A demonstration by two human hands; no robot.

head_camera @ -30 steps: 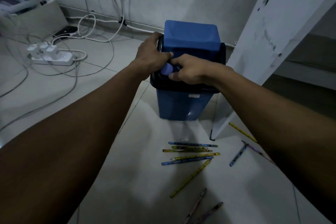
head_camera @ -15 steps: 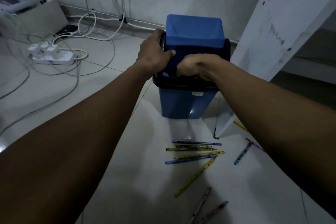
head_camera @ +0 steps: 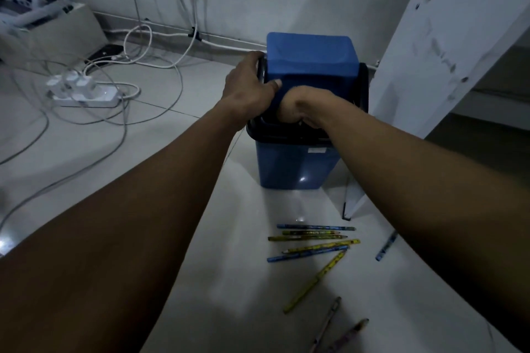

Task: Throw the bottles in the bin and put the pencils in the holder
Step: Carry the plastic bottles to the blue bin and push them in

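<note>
Nearest the camera, two bare forearms reach forward from the lower corners of the view toward the middle. Between them, on the pale tiled floor (head_camera: 172,169), the pencils (head_camera: 311,241) lie scattered at about five o'clock: a loose bundle of blue and yellow ones lying roughly parallel, a long yellow one slanting below them, two darker ones nearer the bottom edge, and one blue one partly hidden by the right forearm.

Beyond the pencils stands the blue bin (head_camera: 292,166) with a black rim and a blue swing lid (head_camera: 311,63), just above centre. The left hand (head_camera: 248,89) is curled around the rim's left side, thumb lying against the lid's front. The right hand (head_camera: 295,107) is plunged into the bin's opening under the tilted lid; its fingers are hidden inside, so whether it grips anything cannot be told. No bottle is in sight.

At ten o'clock, a white power strip (head_camera: 83,92) lies among tangled cables (head_camera: 160,66). A white slanted panel (head_camera: 430,66) rises at two o'clock, its lower end on the floor just beside the bin.
</note>
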